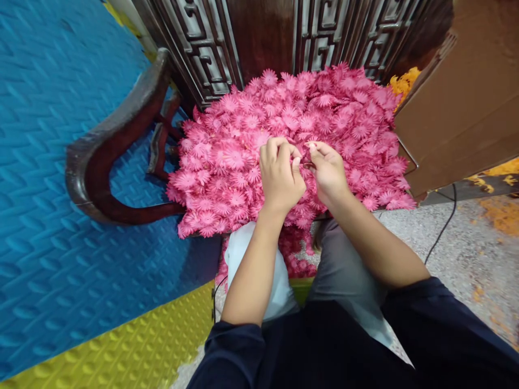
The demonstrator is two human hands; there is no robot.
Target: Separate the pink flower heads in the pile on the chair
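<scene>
A large heap of pink artificial flower heads [235,156] spreads in front of me, with thin pointed petals. Over its near middle, my left hand [280,175] is closed, fingers curled and the thumb against them. Close beside it on the right, my right hand [330,172] makes a pinch with thumb and forefinger. The fingertips of both hands almost meet. Whatever small thing lies between them blends into the pink behind, so I cannot make it out.
A dark carved wooden armrest [93,162] curves out at the left over blue foam matting [36,162]. A carved wooden panel [265,38] stands behind the heap. At the right are a cardboard box [462,108], orange flower pieces [405,82] and a black cable [448,221].
</scene>
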